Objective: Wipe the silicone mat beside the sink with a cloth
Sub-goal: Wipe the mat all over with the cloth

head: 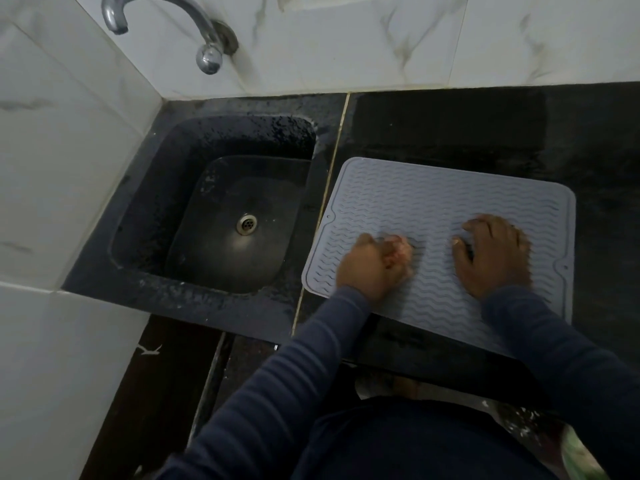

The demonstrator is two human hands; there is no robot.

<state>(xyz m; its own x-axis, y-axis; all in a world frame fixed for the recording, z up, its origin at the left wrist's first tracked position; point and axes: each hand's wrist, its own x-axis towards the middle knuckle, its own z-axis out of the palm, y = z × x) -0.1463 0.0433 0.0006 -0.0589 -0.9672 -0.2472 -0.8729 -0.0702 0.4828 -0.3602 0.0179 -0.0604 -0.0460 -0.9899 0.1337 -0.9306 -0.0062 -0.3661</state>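
Observation:
A pale grey silicone mat [433, 199] with wavy ridges lies on the black counter [485, 126], just right of the sink [207, 140]. My left hand [370, 268] rests on the mat's near left part. Its fingers are curled around a small pinkish cloth [400, 252], which is blurred and mostly hidden in the fist. My right hand [493, 256] lies flat on the mat's near right part, palm down with fingers spread and nothing in it. Both sleeves are dark blue.
The black sink has a metal drain [246, 224], and a chrome tap [162, 12] juts from the tiled wall above it. White marble-look tiles close off the back and left. The mat's near edge overhangs the counter's front edge [415, 362].

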